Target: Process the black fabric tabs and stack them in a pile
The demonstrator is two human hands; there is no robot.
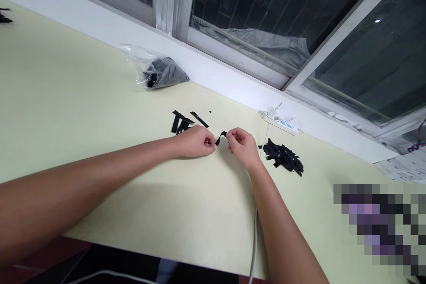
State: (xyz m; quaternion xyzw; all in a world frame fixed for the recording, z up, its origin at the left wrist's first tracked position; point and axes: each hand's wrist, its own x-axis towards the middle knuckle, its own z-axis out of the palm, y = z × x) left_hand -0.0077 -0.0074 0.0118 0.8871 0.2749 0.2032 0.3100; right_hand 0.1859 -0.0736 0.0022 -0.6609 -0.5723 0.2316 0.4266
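A short black fabric strip (pixel 218 138) bends between my two hands above the table. My left hand (pixel 196 141) pinches its left end, fingers curled in. At the other end, my right hand (pixel 242 145) grips it between thumb and forefinger. Several loose black strips (pixel 181 120) lie just behind my left hand, partly covered by it. One separate strip (pixel 199 119) rests a little farther back, near a tiny dark round piece (pixel 210 111). To the right of my right hand is a heap of black strips (pixel 282 156).
A clear plastic bag (pixel 166 72) of black pieces stands at the back of the pale table (pixel 83 97). A white power strip (pixel 281 123) sits by the wall. A white cable (pixel 255 235) runs forward beside my right arm. Blurred blocks hide something at the right.
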